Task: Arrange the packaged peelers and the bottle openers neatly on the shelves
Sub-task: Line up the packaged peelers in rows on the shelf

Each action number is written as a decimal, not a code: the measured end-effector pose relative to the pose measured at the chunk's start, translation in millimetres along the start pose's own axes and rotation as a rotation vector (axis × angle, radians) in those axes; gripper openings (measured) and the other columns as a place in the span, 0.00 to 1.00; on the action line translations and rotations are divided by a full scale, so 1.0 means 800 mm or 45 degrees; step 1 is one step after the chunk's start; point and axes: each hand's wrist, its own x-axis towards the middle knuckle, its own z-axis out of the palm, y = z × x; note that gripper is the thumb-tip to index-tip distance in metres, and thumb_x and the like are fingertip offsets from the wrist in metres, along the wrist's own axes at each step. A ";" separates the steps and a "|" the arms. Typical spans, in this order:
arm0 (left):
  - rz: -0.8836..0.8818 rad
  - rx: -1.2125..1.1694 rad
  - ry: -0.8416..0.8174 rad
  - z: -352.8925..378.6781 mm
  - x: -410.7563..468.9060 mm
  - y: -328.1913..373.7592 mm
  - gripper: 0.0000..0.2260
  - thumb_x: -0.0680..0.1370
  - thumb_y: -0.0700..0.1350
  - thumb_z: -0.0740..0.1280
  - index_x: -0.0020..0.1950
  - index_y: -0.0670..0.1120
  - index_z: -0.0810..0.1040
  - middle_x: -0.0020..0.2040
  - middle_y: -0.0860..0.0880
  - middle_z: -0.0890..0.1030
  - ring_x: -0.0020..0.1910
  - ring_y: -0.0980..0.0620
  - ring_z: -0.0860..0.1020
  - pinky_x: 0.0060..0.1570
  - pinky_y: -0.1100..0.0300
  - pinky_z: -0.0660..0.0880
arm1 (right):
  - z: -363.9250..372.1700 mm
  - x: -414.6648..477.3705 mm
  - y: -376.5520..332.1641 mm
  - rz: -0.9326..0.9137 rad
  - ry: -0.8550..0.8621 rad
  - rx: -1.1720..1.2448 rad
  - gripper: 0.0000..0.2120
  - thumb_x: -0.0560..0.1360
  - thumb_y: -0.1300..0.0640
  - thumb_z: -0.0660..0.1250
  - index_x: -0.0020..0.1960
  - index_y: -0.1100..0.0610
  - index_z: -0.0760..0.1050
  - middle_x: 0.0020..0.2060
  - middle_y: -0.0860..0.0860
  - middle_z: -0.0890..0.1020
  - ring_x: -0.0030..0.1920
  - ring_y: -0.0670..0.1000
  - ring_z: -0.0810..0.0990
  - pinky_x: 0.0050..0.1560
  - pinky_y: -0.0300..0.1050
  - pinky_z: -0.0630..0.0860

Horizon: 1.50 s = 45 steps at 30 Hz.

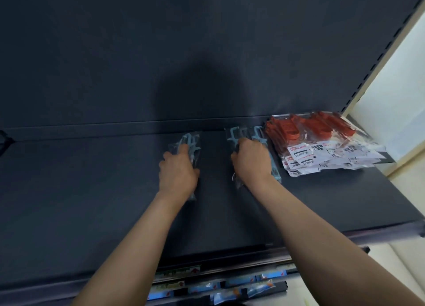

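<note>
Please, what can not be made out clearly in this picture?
- Head view: whether the left hand and right hand grip or only press the blue peeler packets; the backs of the hands hide the fingers.
- Head view: print on the labels of the red packets; blurred, too small.
- Head view: lower-shelf packets; the shelf edge covers most.

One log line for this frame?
left hand: grips blue peeler pack | right hand: grips blue peeler stack | red packs: piled right, on shelf
</note>
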 end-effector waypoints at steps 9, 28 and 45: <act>0.042 -0.107 0.028 0.007 0.007 0.004 0.21 0.80 0.46 0.61 0.72 0.49 0.63 0.59 0.35 0.71 0.57 0.36 0.71 0.57 0.49 0.68 | 0.004 -0.001 0.001 -0.074 0.067 -0.194 0.17 0.78 0.49 0.60 0.60 0.58 0.75 0.60 0.58 0.72 0.61 0.60 0.67 0.59 0.51 0.65; -0.136 -0.142 0.188 -0.023 -0.002 -0.035 0.26 0.75 0.40 0.67 0.70 0.41 0.60 0.59 0.37 0.74 0.58 0.37 0.73 0.54 0.50 0.68 | 0.025 -0.034 -0.081 -0.238 -0.330 0.205 0.20 0.74 0.53 0.68 0.60 0.64 0.70 0.58 0.61 0.74 0.58 0.60 0.74 0.53 0.49 0.72; -0.076 -0.226 0.156 -0.019 0.003 -0.034 0.16 0.73 0.37 0.63 0.60 0.40 0.72 0.56 0.39 0.76 0.54 0.40 0.74 0.50 0.54 0.71 | 0.014 -0.026 -0.055 -0.078 -0.156 0.228 0.22 0.76 0.66 0.58 0.69 0.57 0.66 0.59 0.62 0.73 0.58 0.61 0.73 0.56 0.50 0.71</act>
